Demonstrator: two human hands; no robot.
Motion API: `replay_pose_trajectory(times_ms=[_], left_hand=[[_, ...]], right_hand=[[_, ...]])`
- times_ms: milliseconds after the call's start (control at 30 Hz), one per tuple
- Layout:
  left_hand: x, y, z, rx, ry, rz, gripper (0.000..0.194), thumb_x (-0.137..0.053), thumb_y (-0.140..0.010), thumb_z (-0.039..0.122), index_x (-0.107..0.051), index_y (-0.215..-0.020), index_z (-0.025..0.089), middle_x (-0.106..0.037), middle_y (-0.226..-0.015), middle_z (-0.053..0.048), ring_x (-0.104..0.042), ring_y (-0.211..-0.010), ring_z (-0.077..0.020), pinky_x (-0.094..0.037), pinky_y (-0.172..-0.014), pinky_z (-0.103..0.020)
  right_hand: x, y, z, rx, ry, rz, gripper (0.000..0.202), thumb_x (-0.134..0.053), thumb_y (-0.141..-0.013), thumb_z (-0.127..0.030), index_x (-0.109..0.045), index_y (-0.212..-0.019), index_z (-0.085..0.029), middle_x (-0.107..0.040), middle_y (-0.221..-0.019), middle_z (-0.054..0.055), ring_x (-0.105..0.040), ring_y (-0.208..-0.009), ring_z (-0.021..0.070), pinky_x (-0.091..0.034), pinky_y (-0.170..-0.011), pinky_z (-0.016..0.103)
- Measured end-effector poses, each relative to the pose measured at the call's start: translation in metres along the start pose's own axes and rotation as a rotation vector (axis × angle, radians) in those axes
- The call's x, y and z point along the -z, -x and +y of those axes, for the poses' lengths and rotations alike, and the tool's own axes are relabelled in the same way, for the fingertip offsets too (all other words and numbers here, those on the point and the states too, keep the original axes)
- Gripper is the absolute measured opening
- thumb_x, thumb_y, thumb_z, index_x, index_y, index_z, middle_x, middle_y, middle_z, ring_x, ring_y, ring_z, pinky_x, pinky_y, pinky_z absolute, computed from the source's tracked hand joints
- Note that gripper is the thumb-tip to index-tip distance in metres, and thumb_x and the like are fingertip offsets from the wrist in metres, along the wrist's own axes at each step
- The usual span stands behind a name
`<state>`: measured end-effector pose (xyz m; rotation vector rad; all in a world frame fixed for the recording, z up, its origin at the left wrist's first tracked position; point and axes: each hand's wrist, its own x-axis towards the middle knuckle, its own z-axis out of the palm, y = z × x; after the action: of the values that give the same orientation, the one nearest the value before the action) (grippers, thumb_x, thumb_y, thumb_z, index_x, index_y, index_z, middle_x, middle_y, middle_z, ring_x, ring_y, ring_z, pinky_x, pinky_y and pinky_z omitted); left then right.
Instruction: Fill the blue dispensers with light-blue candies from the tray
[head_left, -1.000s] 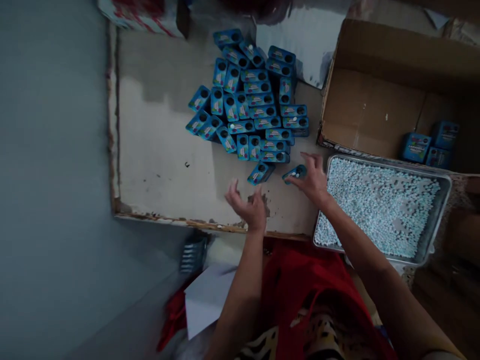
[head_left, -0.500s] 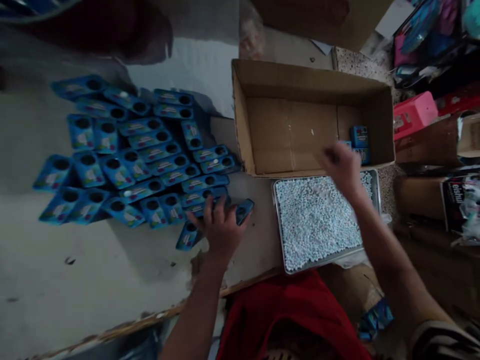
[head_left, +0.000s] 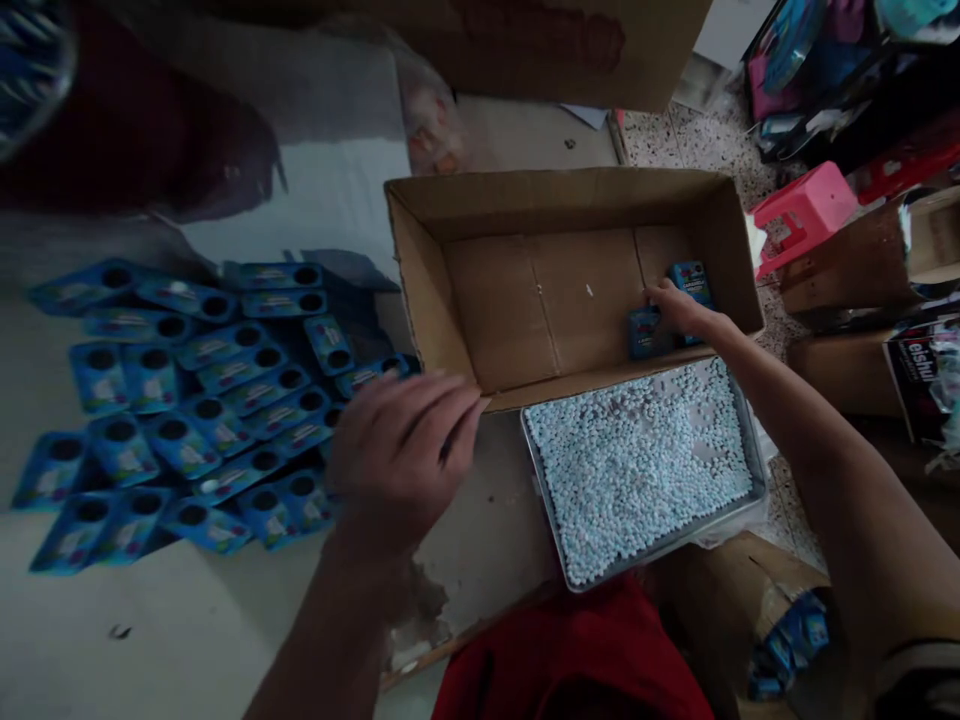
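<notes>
Beside the pellet tray (head_left: 675, 536) stands the carton (head_left: 562, 205); the left hand (head_left: 409, 450), blurred, its hold impossible to tell, screens part of the pack cluster (head_left: 184, 445). Since half a second earlier, the right hand (head_left: 681, 308) has lowered into the carton among blue packs (head_left: 688, 275), grip unclear. Carton floor (head_left: 499, 310) extends leftward to the end wall (head_left: 433, 290).

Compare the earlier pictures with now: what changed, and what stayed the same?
The right hand has moved right, from over the table into the cardboard box, to the blue boxes in its corner; whether it grips one is unclear. The left hand, now blurred, has moved forward from near the table's front edge to the cardboard box's left side. The tray stayed beside the cardboard box.
</notes>
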<state>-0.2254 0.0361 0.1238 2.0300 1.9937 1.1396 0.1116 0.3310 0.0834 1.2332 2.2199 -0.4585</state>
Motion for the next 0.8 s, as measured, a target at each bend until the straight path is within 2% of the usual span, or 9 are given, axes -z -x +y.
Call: replay_pose_trajectory(times_ms=[133,200,233,333,400,467,533,667,800], left_hand=[[-0.098,-0.099,0.016,0.243,0.374,-0.280,0.061,-0.095,-0.073,0.029,-0.070,-0.128,0.025,-0.077,-0.129,-0.011,-0.073,-0.121,-0.0333,-0.058,-0.109,-0.050],[-0.153,-0.129,0.026,0.324,0.526,-0.506,0.077,-0.101,-0.055,0.024,-0.070,-0.126,0.021,-0.077,-0.124,-0.011,-0.073,-0.116,-0.0334,-0.059,-0.103,-0.047],[-0.175,-0.138,0.030,0.353,0.587,-0.620,0.073,-0.100,-0.053,0.023,-0.072,-0.120,0.020,-0.078,-0.116,-0.010,-0.074,-0.111,-0.0322,-0.060,-0.100,-0.045],[-0.204,-0.149,0.028,0.484,0.635,-0.704,0.049,-0.096,-0.055,0.022,-0.075,-0.098,0.018,-0.074,-0.090,-0.003,-0.073,-0.092,-0.0271,-0.059,-0.090,-0.040],[-0.194,-0.148,0.018,0.554,0.626,-0.570,0.046,-0.095,-0.055,0.022,-0.074,-0.096,0.018,-0.071,-0.084,-0.001,-0.071,-0.086,-0.0238,-0.058,-0.086,-0.037],[-0.168,-0.143,0.007,0.608,0.654,-0.395,0.051,-0.095,-0.054,0.024,-0.075,-0.101,0.018,-0.072,-0.086,0.000,-0.069,-0.085,-0.0211,-0.057,-0.082,-0.034],[-0.135,-0.137,0.001,0.690,0.715,-0.217,0.057,-0.096,-0.053,0.028,-0.074,-0.105,0.018,-0.073,-0.090,0.000,-0.067,-0.084,-0.0185,-0.057,-0.079,-0.030],[-0.075,-0.117,0.010,0.843,0.860,0.209,0.061,-0.096,-0.049,0.031,-0.072,-0.104,0.020,-0.072,-0.093,0.002,-0.066,-0.083,-0.0150,-0.059,-0.075,-0.027],[-0.038,-0.082,0.029,1.019,0.936,0.476,0.052,-0.095,-0.052,0.027,-0.070,-0.098,0.025,-0.070,-0.089,0.005,-0.067,-0.081,-0.0133,-0.060,-0.071,-0.024]], right_hand=[[0.003,0.019,-0.013,0.107,-0.221,0.127,0.045,-0.086,-0.073,-0.019,-0.073,-0.116,-0.018,-0.077,-0.112,0.006,-0.070,-0.096,0.0224,-0.051,-0.082,0.028],[0.006,0.022,-0.018,0.161,-0.392,0.193,0.042,-0.087,-0.071,-0.022,-0.073,-0.110,-0.018,-0.076,-0.099,0.002,-0.068,-0.091,0.0211,-0.050,-0.079,0.028],[0.008,0.021,-0.016,0.191,-0.469,0.209,0.044,-0.089,-0.070,-0.025,-0.073,-0.111,-0.019,-0.077,-0.100,0.002,-0.068,-0.091,0.0210,-0.051,-0.080,0.029],[0.017,0.006,0.009,0.131,-0.528,0.212,0.062,-0.094,-0.071,-0.036,-0.070,-0.126,-0.020,-0.077,-0.119,0.008,-0.070,-0.102,0.0246,-0.056,-0.090,0.035],[0.018,-0.010,0.034,-0.118,-0.399,0.204,0.077,-0.093,-0.076,-0.046,-0.064,-0.140,-0.015,-0.071,-0.134,0.019,-0.069,-0.117,0.0325,-0.056,-0.103,0.046],[0.012,-0.027,0.051,-0.402,-0.235,0.207,0.091,-0.088,-0.083,-0.054,-0.053,-0.151,-0.004,-0.061,-0.146,0.033,-0.062,-0.134,0.0438,-0.050,-0.113,0.059],[0.000,-0.041,0.054,-0.553,-0.152,0.201,0.102,-0.082,-0.088,-0.059,-0.040,-0.159,0.002,-0.047,-0.155,0.042,-0.052,-0.145,0.0523,-0.045,-0.116,0.068],[-0.014,-0.051,0.044,-0.534,-0.200,0.250,0.114,-0.090,-0.078,-0.057,-0.034,-0.165,-0.009,-0.041,-0.160,0.038,-0.048,-0.147,0.0547,-0.045,-0.114,0.068],[-0.014,-0.041,0.041,-0.409,-0.244,0.285,0.114,-0.096,-0.066,-0.038,-0.040,-0.163,-0.019,-0.056,-0.151,0.028,-0.053,-0.140,0.0505,-0.046,-0.112,0.066]])
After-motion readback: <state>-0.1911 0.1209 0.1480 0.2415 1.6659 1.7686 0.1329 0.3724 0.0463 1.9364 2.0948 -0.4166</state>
